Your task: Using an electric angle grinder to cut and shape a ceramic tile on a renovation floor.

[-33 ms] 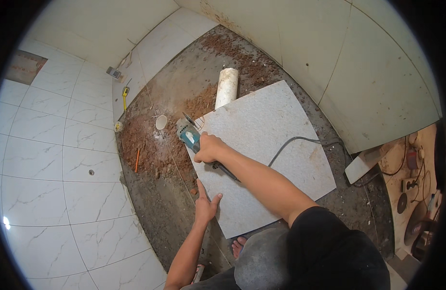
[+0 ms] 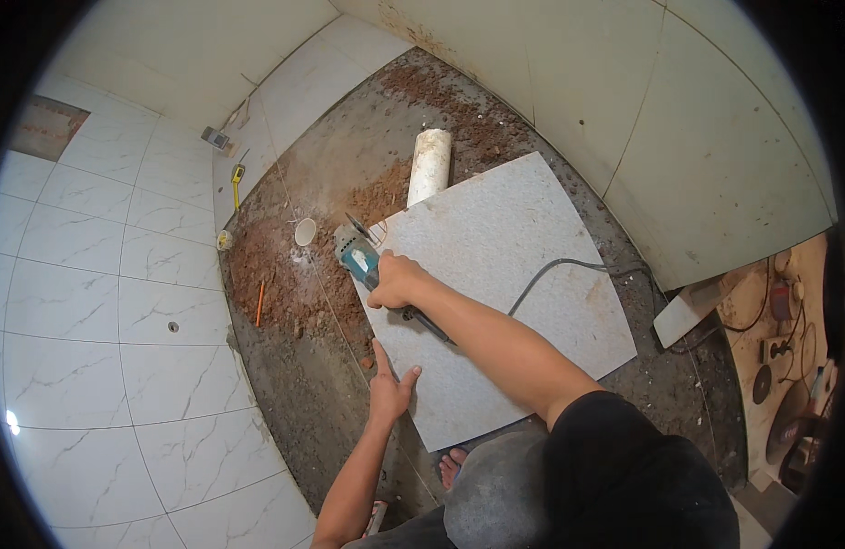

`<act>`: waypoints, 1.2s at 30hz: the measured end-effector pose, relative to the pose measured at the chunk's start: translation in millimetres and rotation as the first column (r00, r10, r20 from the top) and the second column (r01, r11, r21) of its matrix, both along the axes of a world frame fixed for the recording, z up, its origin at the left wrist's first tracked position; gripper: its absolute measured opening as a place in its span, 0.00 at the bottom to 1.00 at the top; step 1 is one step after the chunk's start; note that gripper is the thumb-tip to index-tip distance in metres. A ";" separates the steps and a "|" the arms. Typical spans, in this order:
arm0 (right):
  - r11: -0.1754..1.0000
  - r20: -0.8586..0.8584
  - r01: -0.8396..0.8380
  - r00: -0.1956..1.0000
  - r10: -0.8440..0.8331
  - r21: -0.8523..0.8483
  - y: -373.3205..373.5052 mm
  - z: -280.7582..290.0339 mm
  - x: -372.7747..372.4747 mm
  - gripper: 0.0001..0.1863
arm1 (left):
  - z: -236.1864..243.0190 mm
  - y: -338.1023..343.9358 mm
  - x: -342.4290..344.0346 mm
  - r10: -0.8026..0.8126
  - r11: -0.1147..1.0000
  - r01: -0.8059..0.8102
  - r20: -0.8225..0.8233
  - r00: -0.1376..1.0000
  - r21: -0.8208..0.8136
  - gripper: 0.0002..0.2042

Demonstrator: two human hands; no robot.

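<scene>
My right hand [image 2: 399, 280] is wrapped round the body of a teal and grey angle grinder [image 2: 357, 257]. The grinder's disc [image 2: 360, 227] stands at the far left corner of a large pale grey floor tile [image 2: 495, 238], beside a curved orange line drawn there. Whether the disc touches the tile or spins, I cannot tell. My left hand [image 2: 391, 393] holds the tile's left edge, thumb over the top face and index finger stretched along the side; the other fingers are mostly hidden. A black cord [image 2: 569, 263] runs across the tile to the right.
Under the tile's far edge lies a white pipe [image 2: 430, 165]. An upright pipe opening [image 2: 305, 231] and an orange pencil-like stick [image 2: 260, 303] are in the reddish soil [image 2: 285, 274]. A yellow tape measure [image 2: 237, 174] lies by the left wall. Tools and discs [image 2: 762, 384] stand at the right.
</scene>
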State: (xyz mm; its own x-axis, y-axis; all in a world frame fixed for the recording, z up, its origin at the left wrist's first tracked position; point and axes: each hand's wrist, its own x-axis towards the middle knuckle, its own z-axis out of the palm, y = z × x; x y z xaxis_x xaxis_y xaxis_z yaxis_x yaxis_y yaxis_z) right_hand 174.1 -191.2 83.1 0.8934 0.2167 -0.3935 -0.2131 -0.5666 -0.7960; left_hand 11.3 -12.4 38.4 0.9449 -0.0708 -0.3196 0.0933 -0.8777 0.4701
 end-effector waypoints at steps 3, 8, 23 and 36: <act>1.000 0.002 -0.003 1.000 0.003 0.000 -2.2 1.7 -2.3 0.45 | -0.5 0.6 0.4 -0.005 1.000 0.005 0.002 1.000 0.004 0.53; 1.000 0.005 0.004 1.000 -0.004 0.000 -2.4 0.1 -3.2 0.45 | -3.4 2.2 -0.1 0.002 1.000 -0.002 -0.008 1.000 -0.017 0.54; 1.000 -0.021 -0.010 1.000 0.010 -0.005 -0.6 -1.5 1.0 0.46 | -5.4 4.2 0.2 -0.031 0.999 0.032 0.026 0.999 -0.014 0.54; 1.000 -0.005 -0.003 1.000 0.003 -0.007 -4.9 -0.7 -6.4 0.44 | 1.8 -2.4 -0.4 -0.012 1.000 0.012 -0.004 1.000 0.002 0.52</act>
